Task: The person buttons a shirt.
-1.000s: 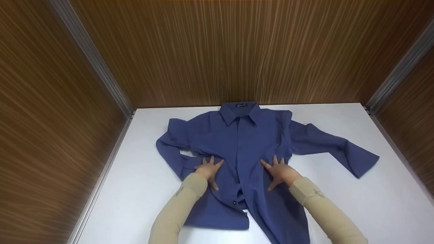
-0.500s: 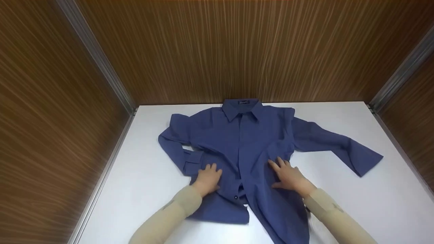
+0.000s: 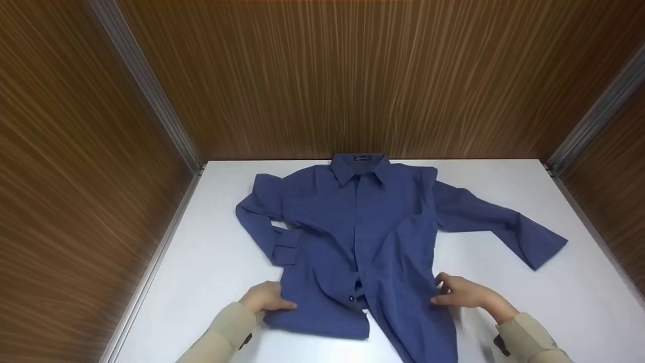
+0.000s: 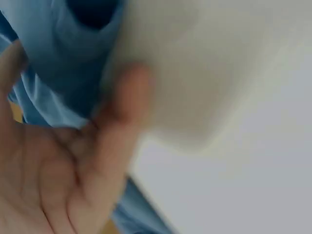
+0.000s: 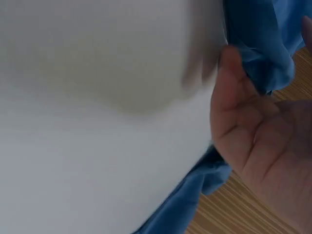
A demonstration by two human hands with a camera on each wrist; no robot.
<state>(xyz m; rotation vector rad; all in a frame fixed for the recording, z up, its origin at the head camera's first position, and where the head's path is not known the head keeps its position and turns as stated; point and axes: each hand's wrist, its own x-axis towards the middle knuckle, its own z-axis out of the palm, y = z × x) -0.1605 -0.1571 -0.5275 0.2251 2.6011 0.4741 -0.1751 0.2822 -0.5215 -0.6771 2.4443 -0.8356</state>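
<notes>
A dark blue long-sleeved shirt (image 3: 327,217) lies spread front up on the white table, collar at the far edge. My left hand (image 3: 264,296) is at the shirt's lower left edge, its thumb lying over the cloth; its other fingers are partly hidden. In the left wrist view, thumb and fingers (image 4: 9,68) stand apart with cloth between them. My right hand (image 3: 463,293) touches the shirt's right edge, with a gap between thumb and index finger. In the right wrist view, its fingers (image 5: 231,73) lie along the cloth edge.
The white table (image 3: 544,317) meets a wood-grain back panel (image 3: 322,80), with similar panels on both sides. The shirt's left sleeve (image 3: 262,227) is bent with its cuff over the body; the right sleeve (image 3: 494,217) stretches outward. The right lower front hangs past the frame's bottom.
Both hands have left the shirt's middle and moved outward and nearer to its side edges, left hand to the left, right hand to the right. The shirt lies nearly as before.
</notes>
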